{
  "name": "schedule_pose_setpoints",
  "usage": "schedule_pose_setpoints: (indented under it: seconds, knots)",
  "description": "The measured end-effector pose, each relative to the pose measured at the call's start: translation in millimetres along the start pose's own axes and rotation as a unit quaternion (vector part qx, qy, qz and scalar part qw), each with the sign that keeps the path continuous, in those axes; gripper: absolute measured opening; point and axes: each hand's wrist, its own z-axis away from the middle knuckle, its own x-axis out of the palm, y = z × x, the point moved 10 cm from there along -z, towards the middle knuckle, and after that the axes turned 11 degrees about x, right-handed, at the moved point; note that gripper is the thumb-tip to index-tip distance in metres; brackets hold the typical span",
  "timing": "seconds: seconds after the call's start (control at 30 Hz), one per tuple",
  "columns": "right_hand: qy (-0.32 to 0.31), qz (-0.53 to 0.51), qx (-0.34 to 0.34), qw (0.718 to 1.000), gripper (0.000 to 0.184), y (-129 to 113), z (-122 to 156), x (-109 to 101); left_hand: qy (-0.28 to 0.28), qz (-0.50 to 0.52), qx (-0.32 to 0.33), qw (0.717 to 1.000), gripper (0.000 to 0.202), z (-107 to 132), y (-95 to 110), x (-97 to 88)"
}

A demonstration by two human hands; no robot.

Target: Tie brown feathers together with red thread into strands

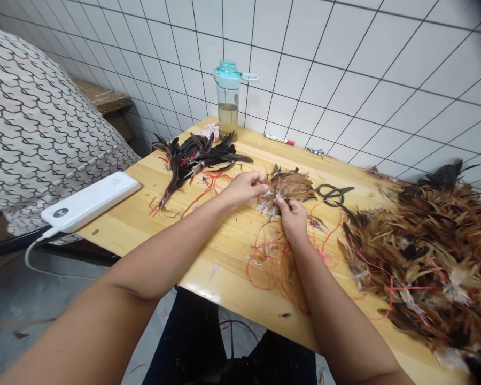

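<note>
Before us stretches the wooden desk [224, 259], its right side bearing a heap of brown feathers [433, 240]. We see dark feathers [192, 152] at the far left, near a bottle [227, 101]. Mid-desk sits a smaller feather bunch [294, 184]; the fingers of our right hand [294, 216] pinch its near edge, while those of our left hand [246, 188] are narrow beside it, their grip unclear to us. Scissors [340, 191] lie just right of the bunch, a marker [278, 139] near the wall.
</note>
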Motion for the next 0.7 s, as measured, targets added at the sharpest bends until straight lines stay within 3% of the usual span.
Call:
schedule_pose_setpoints:
  seconds: [0.13,0.3,0.6,0.7]
  knots:
    - [0.008,0.023,-0.011,1.0,0.035,-1.9,0.2,0.2,-0.037,0.051,-0.012,0.998,0.015,2.9,-3.2,14.1]
    - [-0.004,0.038,-0.022,0.999,0.037,-3.5,-0.1,3.5,-0.033,0.05,0.017,0.998,0.019,1.2,-2.4,13.0]
    - [-0.008,0.035,-0.032,0.999,0.036,-7.1,0.8,4.1,-0.033,0.107,-0.001,0.994,0.025,4.2,-2.6,16.9]
    - [-0.004,0.008,-0.009,1.0,0.031,-2.3,0.2,2.3,-0.029,0.041,0.006,0.999,0.02,2.6,-2.3,10.8]
